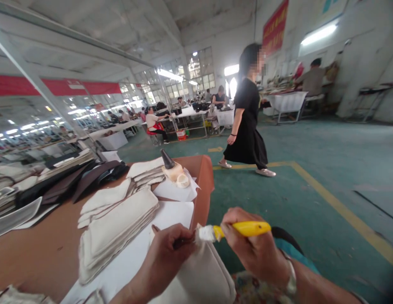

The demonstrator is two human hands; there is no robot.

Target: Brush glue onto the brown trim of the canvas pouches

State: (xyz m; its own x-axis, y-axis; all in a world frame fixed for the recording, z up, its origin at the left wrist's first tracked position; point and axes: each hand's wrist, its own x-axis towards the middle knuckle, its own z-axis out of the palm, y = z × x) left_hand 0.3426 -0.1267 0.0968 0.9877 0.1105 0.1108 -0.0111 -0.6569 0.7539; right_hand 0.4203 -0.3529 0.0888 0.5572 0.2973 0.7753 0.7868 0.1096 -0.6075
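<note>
The brown table (pixel 31 236) filled the workshop's near corner, cream panels (pixel 117 230) stacked on it. Right of that stack, the left hand (pixel 169 249) pinched a cream piece (pixel 205 274), perhaps fabric. Further right, the right hand (pixel 256 249) was clamped around a yellow-handled brush (pixel 237 230), bristles touching the piece.
</note>
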